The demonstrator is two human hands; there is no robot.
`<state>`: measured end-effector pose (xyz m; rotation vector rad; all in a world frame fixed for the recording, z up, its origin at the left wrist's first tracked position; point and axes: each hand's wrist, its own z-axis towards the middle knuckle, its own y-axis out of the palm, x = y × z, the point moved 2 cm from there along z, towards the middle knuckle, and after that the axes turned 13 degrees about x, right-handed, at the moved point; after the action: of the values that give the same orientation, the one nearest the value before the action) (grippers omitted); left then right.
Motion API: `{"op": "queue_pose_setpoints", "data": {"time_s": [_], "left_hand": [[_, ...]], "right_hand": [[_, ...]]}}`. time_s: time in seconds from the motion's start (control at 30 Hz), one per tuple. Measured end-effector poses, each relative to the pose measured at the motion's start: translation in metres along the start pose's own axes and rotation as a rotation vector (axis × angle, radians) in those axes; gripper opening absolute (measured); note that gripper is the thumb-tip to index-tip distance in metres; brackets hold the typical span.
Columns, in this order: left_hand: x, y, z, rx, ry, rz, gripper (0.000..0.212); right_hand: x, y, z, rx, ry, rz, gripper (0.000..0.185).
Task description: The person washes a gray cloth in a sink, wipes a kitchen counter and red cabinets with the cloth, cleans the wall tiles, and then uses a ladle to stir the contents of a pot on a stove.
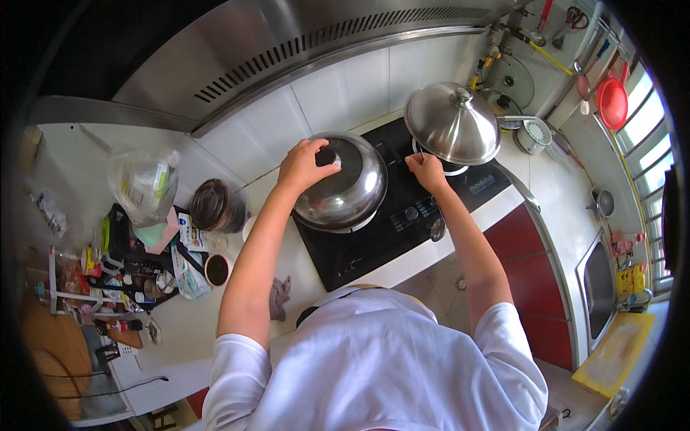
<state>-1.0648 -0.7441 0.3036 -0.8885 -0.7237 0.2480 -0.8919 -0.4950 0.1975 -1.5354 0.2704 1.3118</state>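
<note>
A domed steel lid [361, 183] with a dark centre covers a pan on the left burner of the black glass gas hob [345, 258]. Thumb and fingers of my left hand [302, 167] are around its black knob [326, 157]. Over the right burner, a cone-shaped steel lid [447, 126] covers another pan, mostly hidden beneath it. My right hand [429, 171] has its fingertips pinched on a thin metal part at that pan's near left side. Whether this is a handle or the rim, I cannot tell.
A range hood [323, 48] overhangs the hob. Left on the counter stand a lidded brown jar [210, 204], a dark-filled bowl [217, 269], a grey cloth [279, 299] and crowded condiments. Rightward are a white-handled pot [533, 136], a steel sink [599, 291] and a yellow board [614, 353].
</note>
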Motion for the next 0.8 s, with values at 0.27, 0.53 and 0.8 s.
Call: {"op": "queue_pose_setpoints", "data": {"time_s": [0.27, 0.53, 0.8], "left_hand": [[-0.106, -0.039, -0.092, 0.534, -0.462, 0.140, 0.033], [-0.158, 0.002, -0.152, 0.231, -0.642, -0.072, 0.049], [-0.173, 0.032, -0.149, 0.190, -0.831, -0.118, 0.046]], "right_hand": [[0.004, 0.026, 0.020, 0.009, -0.050, -0.022, 0.032], [0.014, 0.041, 0.044, -0.034, -0.047, -0.043, 0.029], [0.012, 0.047, 0.046, -0.082, -0.051, -0.084, 0.035]]}}
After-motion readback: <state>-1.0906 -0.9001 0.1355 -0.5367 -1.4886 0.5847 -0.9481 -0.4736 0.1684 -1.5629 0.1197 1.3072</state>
